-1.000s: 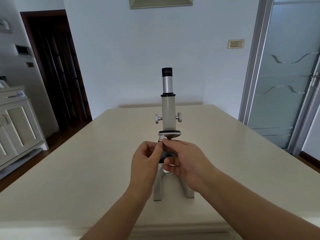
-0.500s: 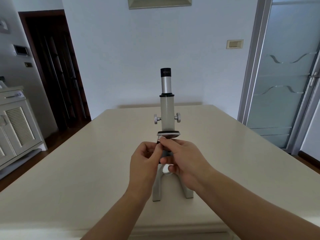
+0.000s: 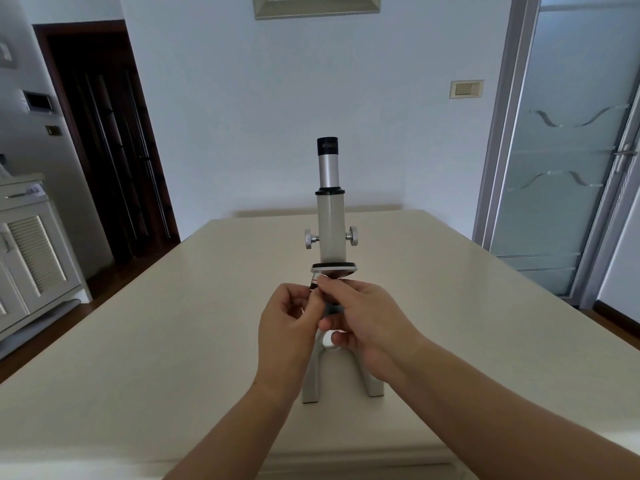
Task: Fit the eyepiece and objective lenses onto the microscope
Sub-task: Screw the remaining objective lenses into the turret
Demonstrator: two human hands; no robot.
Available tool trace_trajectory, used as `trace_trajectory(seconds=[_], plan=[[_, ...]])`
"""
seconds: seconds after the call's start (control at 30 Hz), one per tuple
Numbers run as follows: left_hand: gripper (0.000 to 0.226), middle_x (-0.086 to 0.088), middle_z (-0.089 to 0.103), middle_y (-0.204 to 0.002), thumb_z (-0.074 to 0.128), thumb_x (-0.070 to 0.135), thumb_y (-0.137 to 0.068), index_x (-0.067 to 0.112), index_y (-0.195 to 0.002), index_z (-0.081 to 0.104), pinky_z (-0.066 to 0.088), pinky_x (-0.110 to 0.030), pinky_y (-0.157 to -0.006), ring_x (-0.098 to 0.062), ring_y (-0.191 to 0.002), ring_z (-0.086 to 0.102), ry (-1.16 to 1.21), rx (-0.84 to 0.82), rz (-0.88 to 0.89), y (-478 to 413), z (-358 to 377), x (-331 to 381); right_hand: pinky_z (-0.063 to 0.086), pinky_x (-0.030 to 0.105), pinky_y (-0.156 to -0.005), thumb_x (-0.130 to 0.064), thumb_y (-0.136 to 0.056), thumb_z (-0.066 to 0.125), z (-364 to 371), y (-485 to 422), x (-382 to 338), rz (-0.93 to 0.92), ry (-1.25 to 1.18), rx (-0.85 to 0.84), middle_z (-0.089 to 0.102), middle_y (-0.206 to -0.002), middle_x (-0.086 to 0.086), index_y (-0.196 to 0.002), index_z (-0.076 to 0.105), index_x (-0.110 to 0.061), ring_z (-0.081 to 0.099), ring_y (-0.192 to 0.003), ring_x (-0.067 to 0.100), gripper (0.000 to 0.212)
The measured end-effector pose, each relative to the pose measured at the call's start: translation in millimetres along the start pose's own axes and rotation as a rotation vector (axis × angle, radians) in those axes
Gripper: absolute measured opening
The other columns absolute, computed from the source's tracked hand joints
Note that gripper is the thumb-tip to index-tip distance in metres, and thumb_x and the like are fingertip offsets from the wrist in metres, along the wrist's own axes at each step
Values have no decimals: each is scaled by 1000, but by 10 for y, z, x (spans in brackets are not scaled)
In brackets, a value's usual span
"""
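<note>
Where the two hands meet, left hand (image 3: 292,329) and right hand (image 3: 369,323) pinch the objective lens (image 3: 313,283) with curled fingertips, just under the nosepiece plate (image 3: 333,268). Lens mostly hidden; the visible end points up. Microscope (image 3: 331,230) stands upright on the table (image 3: 166,341), long axis vertical, eyepiece (image 3: 328,147) on top.

I'm seeing home interior: big cream table (image 3: 156,341), white louvred cabinet (image 3: 34,258) past left edge, dark wooden door (image 3: 114,150), frosted glass door (image 3: 568,188) right, framed picture (image 3: 317,6) on wall.
</note>
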State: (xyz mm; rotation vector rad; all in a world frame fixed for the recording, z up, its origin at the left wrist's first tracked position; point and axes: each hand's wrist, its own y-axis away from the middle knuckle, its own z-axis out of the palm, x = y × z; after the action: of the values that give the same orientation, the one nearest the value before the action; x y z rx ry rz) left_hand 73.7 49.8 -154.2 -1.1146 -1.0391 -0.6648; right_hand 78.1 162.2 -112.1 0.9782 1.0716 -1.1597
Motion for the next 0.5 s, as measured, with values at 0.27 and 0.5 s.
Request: trace_trajectory(seconds=[0.27,0.5], plan=[[24,-8,70,-86,63,38,-81,23,-99,58,53,-32,-77,-18,-81,68,97,-35,-59,19,-26,16,50,21,-44,-33,-93,75,-84,52,-54,50,-66,-66,79,-84,6,-109,77,-1,62,-46,10,36],[27,10,55,-82,57,25,-81,29,-107,53,49,-16,-71,-1,-73,54,61,-28,119,40,-68,-10,51,22,-45,-27,-98,68,-200,113,-136,35,31,-46,82,-102,12,-112,75,-4,60,-44,13,27]])
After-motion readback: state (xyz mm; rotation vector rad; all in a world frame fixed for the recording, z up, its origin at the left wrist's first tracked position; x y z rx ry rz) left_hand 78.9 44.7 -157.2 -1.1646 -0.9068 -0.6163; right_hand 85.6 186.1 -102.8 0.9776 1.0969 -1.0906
